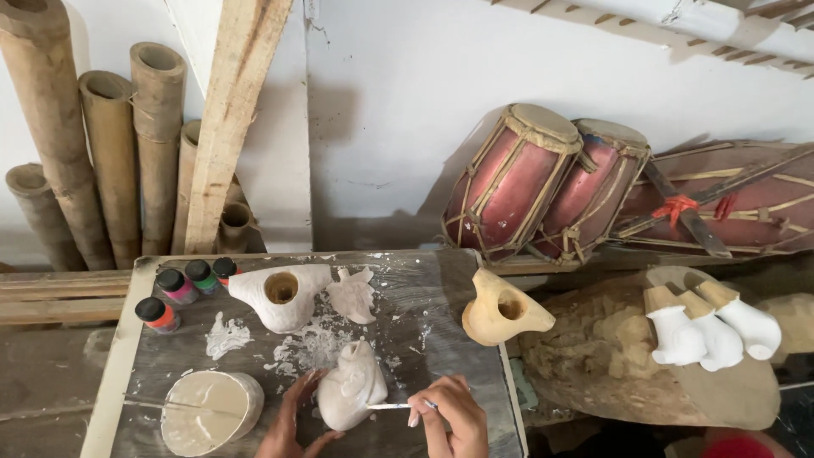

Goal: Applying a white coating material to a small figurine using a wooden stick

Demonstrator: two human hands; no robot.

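At the lower left of the frame a round white tub (212,411) with a stick across its rim sits on the paint-smeared tabletop (441,288), small paint bottles (187,284) behind it. At bottom centre the left hand (288,424) lies open, fingers cupped against the white-coated carved figure (352,386) to steady it, while the right hand (449,417) pinches a thin brush (392,406) whose tip touches the figure's side. Priming seems under way; the next stroke likely needs light, even pressure over the ridged carving. Further right stands a bare, smooth wooden carving (500,312).
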